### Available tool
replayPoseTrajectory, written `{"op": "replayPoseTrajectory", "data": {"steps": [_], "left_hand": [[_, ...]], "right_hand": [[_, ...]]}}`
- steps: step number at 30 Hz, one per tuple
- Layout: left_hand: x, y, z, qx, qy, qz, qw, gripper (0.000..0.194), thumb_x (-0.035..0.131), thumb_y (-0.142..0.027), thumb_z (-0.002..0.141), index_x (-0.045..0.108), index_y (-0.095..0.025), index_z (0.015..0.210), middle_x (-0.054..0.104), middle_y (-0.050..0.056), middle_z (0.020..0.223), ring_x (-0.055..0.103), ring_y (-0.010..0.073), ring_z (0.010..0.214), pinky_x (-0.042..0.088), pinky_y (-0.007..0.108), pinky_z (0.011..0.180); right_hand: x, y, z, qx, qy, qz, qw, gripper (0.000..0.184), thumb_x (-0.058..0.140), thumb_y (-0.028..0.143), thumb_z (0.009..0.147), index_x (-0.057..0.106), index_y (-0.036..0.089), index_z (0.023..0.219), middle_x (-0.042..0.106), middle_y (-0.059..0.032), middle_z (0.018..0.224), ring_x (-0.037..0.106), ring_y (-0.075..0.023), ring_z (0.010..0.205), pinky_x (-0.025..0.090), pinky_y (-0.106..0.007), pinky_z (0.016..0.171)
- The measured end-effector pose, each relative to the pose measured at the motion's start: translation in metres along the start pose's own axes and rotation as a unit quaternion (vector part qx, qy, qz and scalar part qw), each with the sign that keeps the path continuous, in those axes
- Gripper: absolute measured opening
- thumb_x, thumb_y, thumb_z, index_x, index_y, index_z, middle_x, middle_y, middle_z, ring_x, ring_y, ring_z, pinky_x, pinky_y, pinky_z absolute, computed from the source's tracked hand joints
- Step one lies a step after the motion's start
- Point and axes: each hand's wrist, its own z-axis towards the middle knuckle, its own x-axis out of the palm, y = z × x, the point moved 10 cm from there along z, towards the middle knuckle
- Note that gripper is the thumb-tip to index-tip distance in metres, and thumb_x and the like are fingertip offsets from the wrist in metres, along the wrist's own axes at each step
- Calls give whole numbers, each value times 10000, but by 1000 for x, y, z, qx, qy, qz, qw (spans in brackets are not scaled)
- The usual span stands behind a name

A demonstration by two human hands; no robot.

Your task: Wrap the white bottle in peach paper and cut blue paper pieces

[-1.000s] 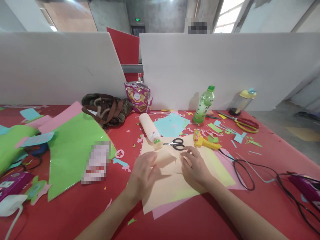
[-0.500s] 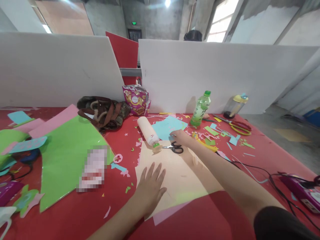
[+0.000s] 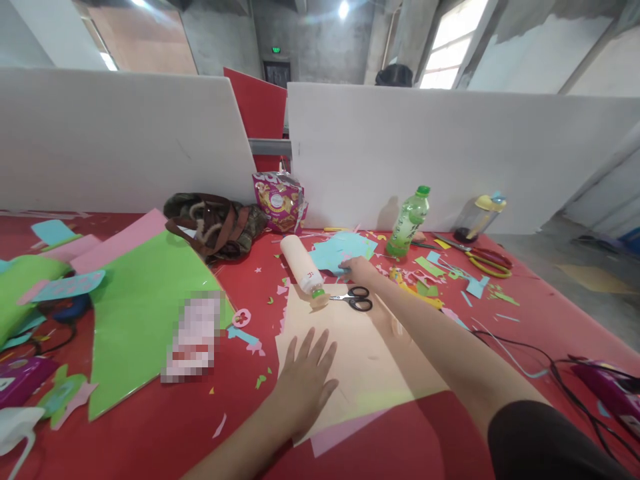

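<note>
My left hand (image 3: 307, 387) lies flat with fingers spread on the left part of a cream paper sheet (image 3: 345, 363). My right hand (image 3: 360, 270) reaches past the scissors, its fingers closed on the near edge of the light blue paper (image 3: 343, 247). That edge is slightly raised, with a dark gap under it. Black-handled scissors (image 3: 359, 299) rest on the cream sheet just below my right wrist. Beside them a cream-coloured glue bottle (image 3: 300, 263) lies on its side, its green and clear tip pointing at the scissors.
A green bottle (image 3: 409, 223) stands behind, near red-and-yellow scissors (image 3: 490, 261) and a clear cup (image 3: 480, 217). A yellow glue gun (image 3: 415, 291) is partly hidden by my right forearm. Green sheets (image 3: 145, 320), a camouflage bag (image 3: 217, 227) and a purple snack pouch (image 3: 280, 203) sit leftward. Scraps and cords are scattered around.
My left hand has let go of a cream paper piece and flattened on the sheet. My right hand has moved forward to the blue paper and raised its near edge.
</note>
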Motion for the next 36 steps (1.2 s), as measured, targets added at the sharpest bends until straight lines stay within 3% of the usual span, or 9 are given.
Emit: {"op": "replayPoseTrajectory", "data": {"steps": [4,8,10,12,15,21,28,32,36], "left_hand": [[1,1,-1,-1,7,-6,1000,499,214,-420,859,260,-199,1304,180,50,1391,125,283,1272,177,527,992],[1,2,-2,-6,18,-10,1000,493,209,-408,859,255,-205,1306,169,40,1394,112,277,1275,160,526,997],[1,2,-3,-10,25,-13,1000,485,230,-382,857,260,-198,1305,163,44,1395,109,282,1275,155,531,995],[0,1,-3,-11,29,-14,999,477,261,-340,849,267,-189,1303,156,51,1397,109,289,1273,156,537,990],[-3,0,-2,-7,16,-10,1000,481,308,-281,831,270,-183,1301,157,65,1397,109,307,1270,167,546,979],[-9,-1,-2,12,-56,-3,998,473,338,-237,815,313,-164,1281,204,110,1386,132,322,1263,171,548,970],[-16,7,-3,8,-139,-60,988,443,354,-183,789,375,-115,1227,289,147,1347,172,306,1254,203,526,979],[-24,11,-3,-4,-154,-182,971,403,347,-192,790,406,-84,1174,339,174,1305,226,266,1243,242,477,997],[-28,15,-3,-30,-129,-356,925,427,344,-256,806,350,-110,1208,337,157,1300,319,213,1206,341,385,971]], "right_hand": [[-26,-11,-2,26,-71,-4,997,267,456,282,824,497,161,1058,523,-71,1075,536,-165,899,456,-362,757],[-87,-24,-18,43,-204,1,978,275,435,76,774,502,113,1038,581,-129,944,532,-228,910,418,-365,784],[-119,-29,-33,44,-273,10,961,364,365,25,754,450,137,1090,553,-121,1023,507,-221,957,393,-363,818],[-148,-34,-51,49,-347,23,936,395,344,38,740,406,153,1113,506,-119,1093,471,-219,1007,378,-370,835],[-181,-50,-91,75,-497,115,857,383,454,116,666,430,149,1046,560,-90,931,524,-218,843,415,-374,748],[-167,-76,-115,135,-496,275,812,254,500,146,612,500,156,866,569,-46,792,536,-182,730,418,-345,701],[-156,-80,-146,112,-541,386,739,301,535,204,633,437,201,917,555,-21,816,549,-165,763,432,-330,693],[-146,-58,-154,68,-454,487,743,427,620,145,542,454,228,926,579,5,789,567,-162,725,462,-314,658],[-119,-31,-155,39,-300,689,659,361,630,127,520,522,224,851,632,-2,748,603,-188,741,494,-324,653]]}}
